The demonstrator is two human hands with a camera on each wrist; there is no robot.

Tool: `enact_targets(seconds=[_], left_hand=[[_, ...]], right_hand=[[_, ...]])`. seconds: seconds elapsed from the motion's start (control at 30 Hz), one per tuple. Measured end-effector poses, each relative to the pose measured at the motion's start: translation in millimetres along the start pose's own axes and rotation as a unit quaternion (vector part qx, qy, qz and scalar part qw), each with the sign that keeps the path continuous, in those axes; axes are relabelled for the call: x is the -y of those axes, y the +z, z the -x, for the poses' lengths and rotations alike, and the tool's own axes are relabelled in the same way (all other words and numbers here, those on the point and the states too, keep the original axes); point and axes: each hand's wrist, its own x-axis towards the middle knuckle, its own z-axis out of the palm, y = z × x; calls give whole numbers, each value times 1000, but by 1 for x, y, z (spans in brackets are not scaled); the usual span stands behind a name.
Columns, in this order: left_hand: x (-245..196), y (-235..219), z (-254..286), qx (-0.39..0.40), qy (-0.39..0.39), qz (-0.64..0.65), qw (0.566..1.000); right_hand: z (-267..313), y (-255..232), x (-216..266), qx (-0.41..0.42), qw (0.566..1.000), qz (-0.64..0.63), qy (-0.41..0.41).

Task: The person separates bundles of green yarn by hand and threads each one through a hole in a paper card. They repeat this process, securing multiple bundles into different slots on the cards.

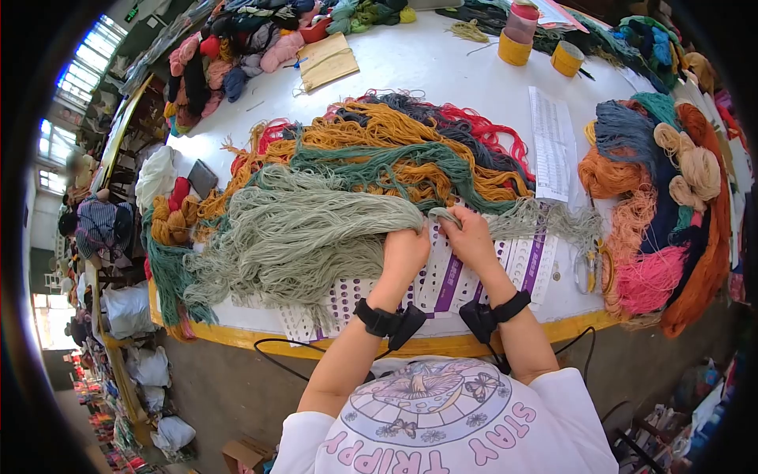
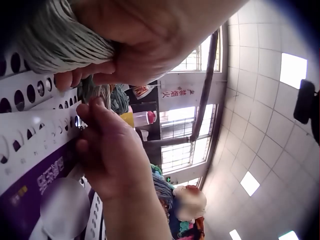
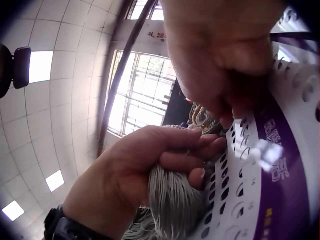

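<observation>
A thick hank of grey-green yarn (image 1: 316,213) spreads across the front left of the table. My left hand (image 1: 407,251) grips its gathered right end; in the right wrist view the curled fingers of that left hand (image 3: 165,160) wrap round the bundled yarn (image 3: 175,202). Close to its right, my right hand (image 1: 471,241) pinches a section of the same yarn between thumb and fingers. Thinner grey-green strands (image 1: 517,221) trail off to the right beyond it. Beneath both hands lie white and purple cards with punched holes (image 1: 442,284).
Behind the hank are heaped mustard yarn (image 1: 339,130), dark green yarn (image 1: 371,162) and red yarn (image 1: 497,134). A printed sheet (image 1: 550,142) and scissors (image 1: 588,268) lie to the right, beside piled coloured skeins (image 1: 647,268). A wooden board (image 1: 328,62) and tape rolls (image 1: 567,58) sit farther back.
</observation>
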Motion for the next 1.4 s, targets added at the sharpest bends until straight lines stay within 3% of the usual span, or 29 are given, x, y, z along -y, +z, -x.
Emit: enact_targets(seconds=[0.03,0.13,0.23,0.33,0.4,0.43,0.53,0.67,0.77,0.87,0.97,1.03,1.07,1.17,1.27,1.4], left_hand=[[-3,-1,0,16,-24,9,1000],[1,5,-10,24,6,-76,997],[-5,4,-15,65,-87,-170,979],[4,2,-12,39,-32,-126,991],[-9,-11,-13,82,-166,95,978],[-14,-16,-14,103,-231,204,946],[-15,-22,-17,147,-247,308,907],[-1,-13,-17,170,-209,321,908],[3,-8,-15,141,-191,318,918],[4,0,-12,96,-170,304,932],[7,0,-15,114,-145,180,966],[22,4,-19,25,51,-32,998],[20,0,-20,-21,149,-139,979],[11,-16,-19,-82,101,-190,973],[16,-43,-23,-47,-94,-125,987],[24,-62,-29,101,-102,86,986]], right_hand=[[1,-2,3,5,999,-17,28],[3,-5,10,7,993,-88,84],[2,-5,7,-9,987,-126,104],[2,-8,7,-18,991,-97,94],[1,-8,6,-28,997,-40,62],[-1,-6,5,-38,998,0,40],[-6,-4,10,-43,995,83,18],[-11,-9,30,7,993,23,118],[-14,-12,28,38,993,62,98],[-15,-6,9,24,995,97,12],[-14,-7,10,37,996,50,61],[-14,-3,10,9,997,41,72],[-14,-2,10,-5,996,37,77],[-15,-1,12,6,993,100,62],[-17,4,2,-24,985,172,19],[-17,4,5,-11,990,127,62]])
